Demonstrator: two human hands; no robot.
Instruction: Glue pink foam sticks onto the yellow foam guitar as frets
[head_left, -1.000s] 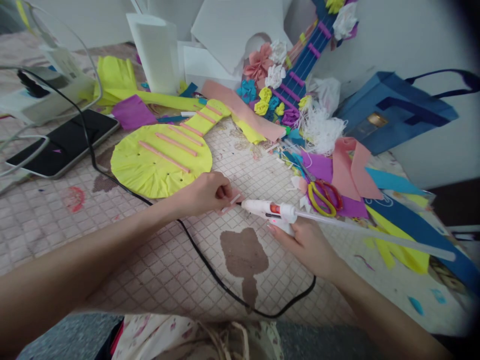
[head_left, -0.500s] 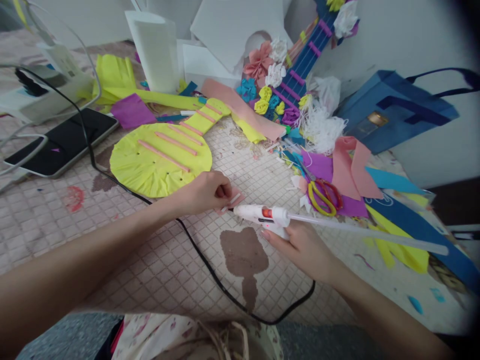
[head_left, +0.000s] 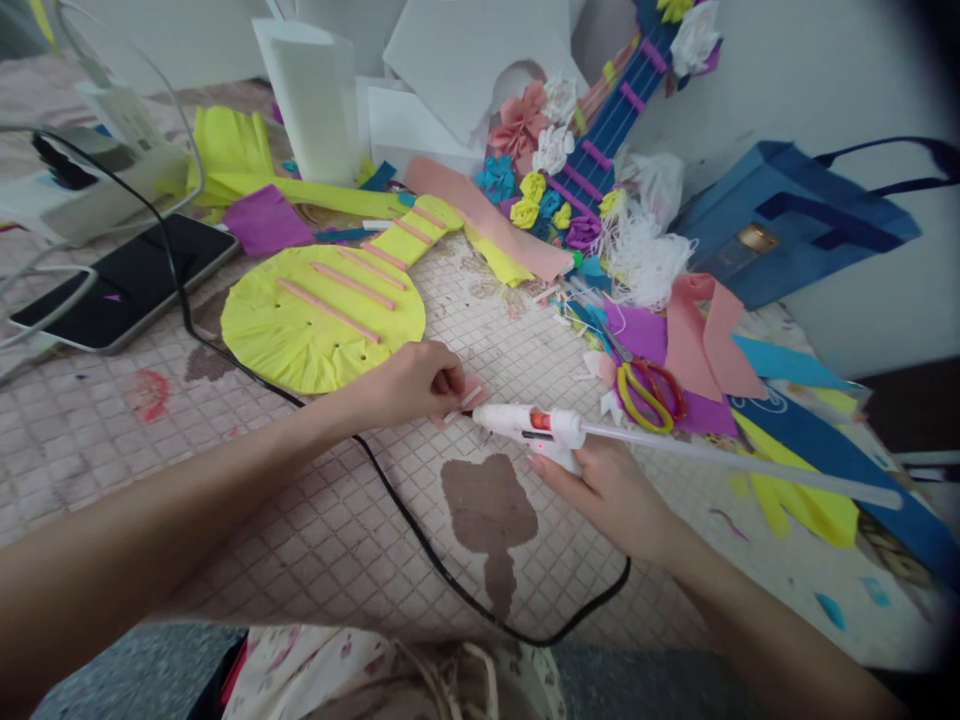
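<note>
My right hand (head_left: 611,490) is wrapped round the handle of a white hot glue gun (head_left: 525,425); a long clear glue stick (head_left: 720,460) runs out of its back. The gun's dark nozzle points left, right at a small pink paper piece (head_left: 472,390) with a white strip on it. My left hand (head_left: 412,385) pinches that pink paper just above the tablecloth. Behind the left hand lies a yellow paper-covered guitar shape (head_left: 322,320) with several pink rolled-paper sticks across it. Whether the nozzle touches the paper is hard to tell.
A black cord (head_left: 427,550) loops across the table before me. Left lie a phone (head_left: 127,285) and a power strip (head_left: 90,190). At right are scissors (head_left: 645,395), paper scraps and a blue bag (head_left: 787,225). A flowered blue guitar model (head_left: 600,150) leans behind.
The glue gun and my right hand have shifted slightly to the right. My left hand stays in place, still pinching the pink paper.
</note>
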